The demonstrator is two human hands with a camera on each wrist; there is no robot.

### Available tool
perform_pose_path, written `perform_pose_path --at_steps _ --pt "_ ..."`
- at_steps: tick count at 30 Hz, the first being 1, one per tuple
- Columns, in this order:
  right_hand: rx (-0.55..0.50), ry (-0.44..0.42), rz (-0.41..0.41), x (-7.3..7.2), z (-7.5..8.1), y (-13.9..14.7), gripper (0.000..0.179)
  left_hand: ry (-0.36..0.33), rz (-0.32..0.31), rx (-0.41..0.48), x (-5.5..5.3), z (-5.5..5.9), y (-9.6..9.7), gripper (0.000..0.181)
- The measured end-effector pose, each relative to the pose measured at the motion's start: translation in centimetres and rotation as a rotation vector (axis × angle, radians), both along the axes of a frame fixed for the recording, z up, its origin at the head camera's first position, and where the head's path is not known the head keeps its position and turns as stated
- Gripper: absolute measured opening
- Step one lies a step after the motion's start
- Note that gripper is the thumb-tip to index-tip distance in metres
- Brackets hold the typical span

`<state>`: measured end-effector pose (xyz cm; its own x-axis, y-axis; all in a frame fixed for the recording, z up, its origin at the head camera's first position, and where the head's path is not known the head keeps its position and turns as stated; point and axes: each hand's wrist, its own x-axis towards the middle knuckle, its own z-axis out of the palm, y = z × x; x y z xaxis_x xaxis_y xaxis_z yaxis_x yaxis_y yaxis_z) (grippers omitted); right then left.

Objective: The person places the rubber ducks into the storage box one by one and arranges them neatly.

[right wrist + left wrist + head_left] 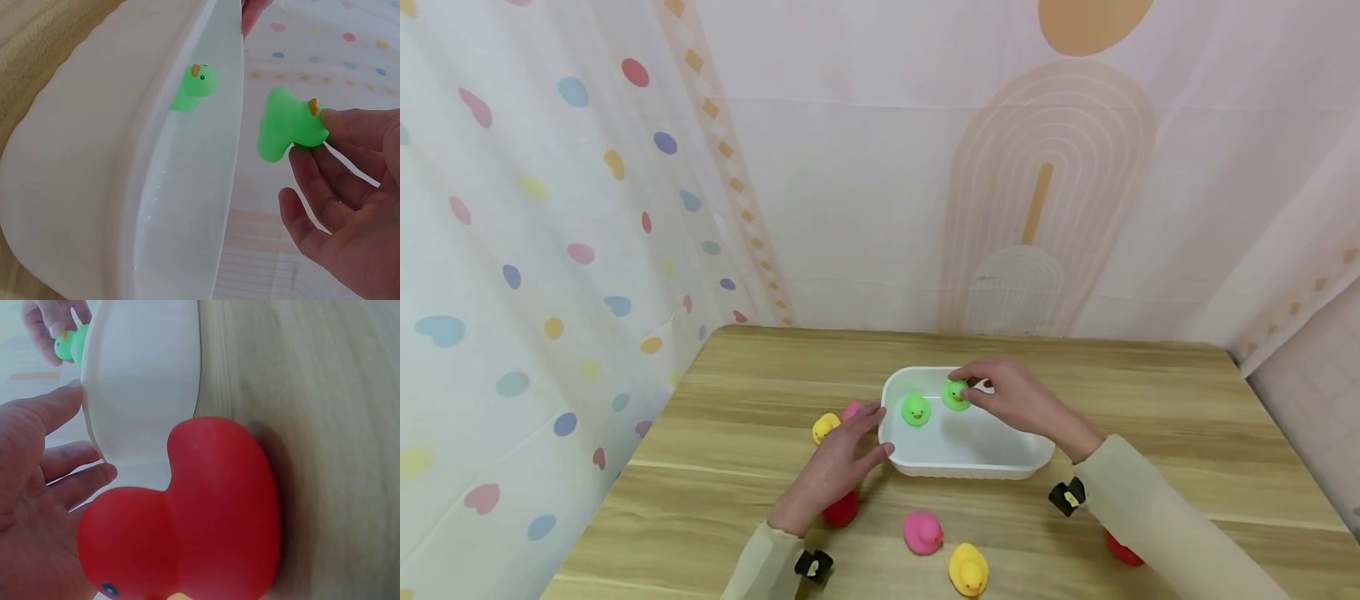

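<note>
The right hand (1011, 397) pinches a green duck (953, 397) over the white tub (962, 467). The left hand (841, 457) touches the tub's side at nine o'clock.

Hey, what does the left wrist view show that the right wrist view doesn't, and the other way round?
Only the left wrist view shows the red duck, resting on the wooden table near the white tub.

Only the right wrist view shows the green duck inside the tub and coloured dots on the curtain.

Both show the tub, some table, the left hand at the tub's rim, and the right hand pinching the held green duck.
</note>
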<state>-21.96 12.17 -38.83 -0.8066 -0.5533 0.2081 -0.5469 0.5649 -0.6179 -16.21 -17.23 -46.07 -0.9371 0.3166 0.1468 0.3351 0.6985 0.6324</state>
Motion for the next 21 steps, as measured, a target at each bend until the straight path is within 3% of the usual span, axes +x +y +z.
perform_pose_path --at_steps 21 --pt "0.021 -0.108 0.020 -2.4 -2.1 -1.3 0.026 -0.014 -0.008 0.037 0.4 0.0 0.2 0.058"
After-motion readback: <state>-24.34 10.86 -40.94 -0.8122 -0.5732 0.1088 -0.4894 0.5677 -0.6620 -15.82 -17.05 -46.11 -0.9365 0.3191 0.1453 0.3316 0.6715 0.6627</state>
